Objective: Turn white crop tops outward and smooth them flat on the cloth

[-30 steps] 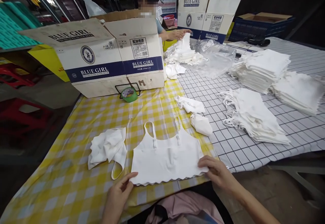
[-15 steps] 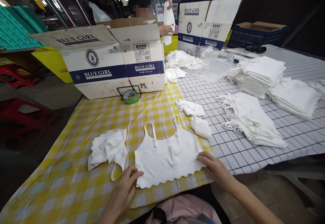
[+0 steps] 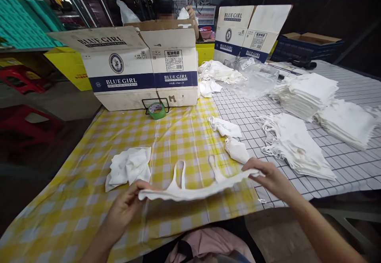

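A white camisole top (image 3: 196,193) with two thin straps is stretched between my hands, its scalloped hem raised toward me. My left hand (image 3: 126,203) pinches the hem's left corner. The right corner is gripped by my right hand (image 3: 269,175). Both straps point away from me, near the cloth. Left of the top lies a crumpled white garment (image 3: 129,167). Just beyond my right hand, a bunched white garment (image 3: 236,149) and another rolled white piece (image 3: 225,127) rest on the table.
Stacks of white garments (image 3: 297,144) cover the right side of the gridded cloth. A green tape roll (image 3: 156,111) sits before an opened beer carton (image 3: 119,72). Clear plastic bags (image 3: 256,78) lie at the back. Across the table, a person's hand (image 3: 190,12) holds white fabric.
The top lay flat with my hands at its lower corners; now both hands have lifted its hem off the table. The co-worker's raised white fabric has dropped mostly behind the carton.
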A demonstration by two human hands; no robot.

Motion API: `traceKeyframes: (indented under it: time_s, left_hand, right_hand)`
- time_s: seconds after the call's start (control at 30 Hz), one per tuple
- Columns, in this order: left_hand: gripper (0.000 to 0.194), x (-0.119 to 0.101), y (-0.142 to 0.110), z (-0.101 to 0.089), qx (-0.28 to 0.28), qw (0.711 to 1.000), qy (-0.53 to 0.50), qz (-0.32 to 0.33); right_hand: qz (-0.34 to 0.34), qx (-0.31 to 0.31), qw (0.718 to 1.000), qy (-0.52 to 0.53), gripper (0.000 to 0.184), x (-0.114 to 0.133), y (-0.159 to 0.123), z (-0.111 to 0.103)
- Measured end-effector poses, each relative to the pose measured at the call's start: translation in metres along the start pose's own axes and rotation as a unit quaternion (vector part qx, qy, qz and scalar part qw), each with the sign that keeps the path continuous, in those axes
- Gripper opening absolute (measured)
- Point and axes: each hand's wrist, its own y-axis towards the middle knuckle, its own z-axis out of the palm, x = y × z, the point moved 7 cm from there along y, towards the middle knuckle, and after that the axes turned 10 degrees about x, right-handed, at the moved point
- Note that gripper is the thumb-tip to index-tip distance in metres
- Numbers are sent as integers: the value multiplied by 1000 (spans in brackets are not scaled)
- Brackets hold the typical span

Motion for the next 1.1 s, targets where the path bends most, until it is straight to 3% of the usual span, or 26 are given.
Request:
traceKeyframes:
  time_s: [0.1,0.2,0.33,0.47,0.77,0.93,1.03,1.1]
  left_hand:
    - [33,-21,15,-26,-71,994,-86,-18]
    - [39,-21,48,-21,-43,985,-164,-39]
    - [39,20,95,-5,-71,977,-175,-96]
    - [37,62,124,7,-96,974,-164,-124]
    - [37,86,135,-4,-173,971,-126,-111]
    - [34,92,138,-8,-197,970,-110,-94]
    - [30,89,138,-10,-206,970,-101,-76]
    - [29,85,137,-10,-208,971,-96,-59]
  right_hand:
    - [19,-13,996,84,16,24,20,-33]
    - [32,-35,997,67,22,18,52,-43]
    - [122,-74,983,-119,31,-33,98,-28]
    - [149,-107,967,-175,27,-70,122,-7]
    - [180,-132,942,-249,26,-92,133,-5]
    - [168,-141,935,-279,20,-85,141,-1]
    - [117,-126,944,-281,24,-65,155,18]
    - [68,-86,958,-266,27,-49,170,42]
